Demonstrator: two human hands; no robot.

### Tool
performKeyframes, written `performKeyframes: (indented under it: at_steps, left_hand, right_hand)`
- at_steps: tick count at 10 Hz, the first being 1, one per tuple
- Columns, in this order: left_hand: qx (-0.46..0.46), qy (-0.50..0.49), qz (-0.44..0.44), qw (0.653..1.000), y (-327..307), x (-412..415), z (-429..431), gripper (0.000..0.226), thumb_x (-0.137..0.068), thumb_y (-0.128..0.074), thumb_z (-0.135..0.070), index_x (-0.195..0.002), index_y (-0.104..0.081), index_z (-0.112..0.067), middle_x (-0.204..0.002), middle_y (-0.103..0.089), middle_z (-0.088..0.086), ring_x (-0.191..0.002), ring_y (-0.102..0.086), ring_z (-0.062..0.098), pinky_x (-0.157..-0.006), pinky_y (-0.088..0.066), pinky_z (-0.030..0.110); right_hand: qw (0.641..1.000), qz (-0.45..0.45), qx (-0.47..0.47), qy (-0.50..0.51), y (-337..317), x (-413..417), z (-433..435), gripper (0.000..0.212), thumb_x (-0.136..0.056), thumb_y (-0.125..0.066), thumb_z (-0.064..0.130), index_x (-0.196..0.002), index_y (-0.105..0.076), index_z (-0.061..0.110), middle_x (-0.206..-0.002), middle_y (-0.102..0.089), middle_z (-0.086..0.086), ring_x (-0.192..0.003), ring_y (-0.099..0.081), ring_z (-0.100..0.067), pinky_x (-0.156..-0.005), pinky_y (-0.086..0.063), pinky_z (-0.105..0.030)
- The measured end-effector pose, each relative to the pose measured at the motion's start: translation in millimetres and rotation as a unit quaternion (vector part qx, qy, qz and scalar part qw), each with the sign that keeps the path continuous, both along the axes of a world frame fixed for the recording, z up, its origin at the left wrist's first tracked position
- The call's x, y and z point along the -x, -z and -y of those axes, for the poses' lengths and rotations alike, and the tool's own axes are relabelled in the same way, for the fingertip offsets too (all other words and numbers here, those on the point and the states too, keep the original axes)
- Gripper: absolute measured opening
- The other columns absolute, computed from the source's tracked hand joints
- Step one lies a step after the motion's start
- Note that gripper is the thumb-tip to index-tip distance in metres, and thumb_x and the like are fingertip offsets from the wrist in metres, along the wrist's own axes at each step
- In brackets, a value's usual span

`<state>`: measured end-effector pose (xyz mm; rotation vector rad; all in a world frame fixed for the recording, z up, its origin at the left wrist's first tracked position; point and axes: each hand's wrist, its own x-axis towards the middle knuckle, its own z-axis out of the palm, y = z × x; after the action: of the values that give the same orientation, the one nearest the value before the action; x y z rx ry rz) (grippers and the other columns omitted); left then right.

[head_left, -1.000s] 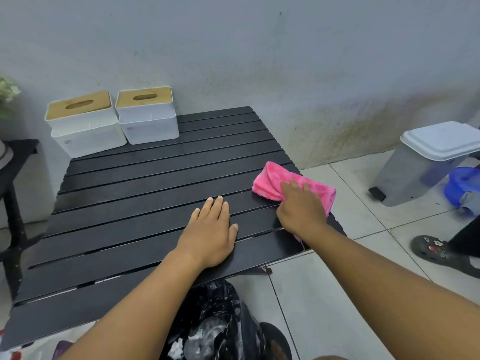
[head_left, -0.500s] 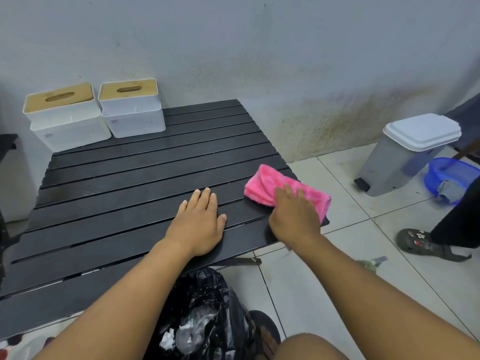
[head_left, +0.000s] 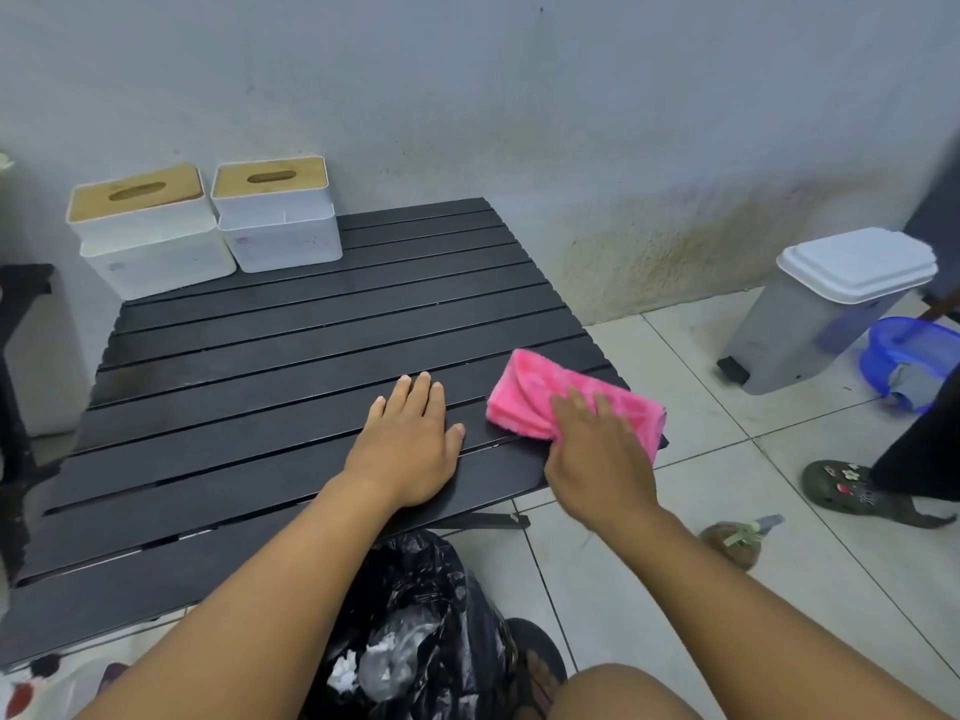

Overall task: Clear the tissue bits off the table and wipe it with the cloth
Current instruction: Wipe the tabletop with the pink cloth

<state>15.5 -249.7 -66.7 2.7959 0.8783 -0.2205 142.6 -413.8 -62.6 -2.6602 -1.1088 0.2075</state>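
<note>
Two hands on the slatted table (head_left: 260, 356) — pink cloth (head_left: 524, 392) under one.
Left hand (head_left: 410, 444) flat, fingers straight; right hand (head_left: 597, 454) presses the cloth near the right edge, fingers outstretched.

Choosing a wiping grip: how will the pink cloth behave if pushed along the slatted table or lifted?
Probably floppy: the pink cloth lies folded and creased under the right hand, so it would likely droop when lifted. It looks thin and plush, so likely light. Pushed, it may bunch, perhaps catching in the slat gaps of the table.
</note>
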Motion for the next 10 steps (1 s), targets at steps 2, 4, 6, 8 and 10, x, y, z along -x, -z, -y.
performKeyframes:
  at_steps: [2, 4, 6, 8, 10]
  left_hand:
    - [-0.003, 0.002, 0.004, 1.000, 1.5, 0.0, 0.4, 0.066, -0.105, -0.021, -0.046, -0.159, -0.007, -0.009, -0.168, 0.002, 0.007, -0.154, 0.005, 0.024, -0.124, -0.007, 0.044]
    - [0.006, 0.010, 0.019, 1.000, 6.3, 1.4, -3.3, 0.062, -0.105, -0.021, -0.041, -0.159, -0.011, -0.013, -0.168, -0.002, 0.006, -0.154, 0.004, 0.023, -0.123, -0.007, 0.045]
    - [0.002, 0.008, 0.003, 1.000, 2.6, 2.0, -2.6, 0.066, -0.105, -0.021, -0.045, -0.159, -0.006, -0.010, -0.168, 0.003, 0.006, -0.154, 0.006, 0.023, -0.124, -0.006, 0.044]
    - [0.003, 0.003, 0.008, 1.000, 3.0, 2.2, -1.1, 0.067, -0.105, -0.021, -0.047, -0.159, -0.006, -0.010, -0.168, 0.003, 0.006, -0.154, 0.006, 0.023, -0.124, -0.006, 0.044]
    - [0.006, 0.004, 0.019, 1.000, 4.9, 0.7, -1.6, 0.066, -0.105, -0.022, -0.045, -0.159, -0.008, -0.010, -0.167, 0.000, 0.006, -0.154, 0.005, 0.024, -0.124, -0.007, 0.045]
  right_hand:
    - [0.998, -0.012, 0.023, 0.054, -4.3, -17.3, -42.1, 0.061, -0.086, -0.044, 0.013, -0.147, -0.036, 0.019, -0.161, -0.026, -0.006, -0.148, -0.016, -0.038, -0.120, -0.012, -0.053]
    - [0.992, -0.006, 0.023, -0.125, -2.0, 22.5, -33.8, 0.062, -0.093, -0.041, 0.016, -0.153, -0.027, 0.024, -0.161, -0.025, 0.001, -0.150, -0.012, -0.028, -0.122, -0.008, -0.046]
    - [0.996, -0.014, 0.016, -0.083, -3.1, 11.1, 12.3, 0.058, -0.097, -0.037, 0.015, -0.153, -0.028, 0.025, -0.161, -0.028, 0.003, -0.150, -0.015, -0.026, -0.121, -0.017, -0.045]
    - [0.998, -0.033, 0.021, 0.051, -8.0, -22.7, -21.4, 0.059, -0.088, -0.041, 0.012, -0.146, -0.035, 0.020, -0.160, -0.028, -0.004, -0.148, -0.017, -0.036, -0.118, -0.018, -0.054]
    - [1.000, -0.009, 0.008, -0.024, -2.8, -0.2, -61.5, 0.061, -0.090, -0.043, 0.015, -0.149, -0.033, 0.022, -0.161, -0.027, -0.002, -0.148, -0.017, -0.035, -0.120, -0.013, -0.051]
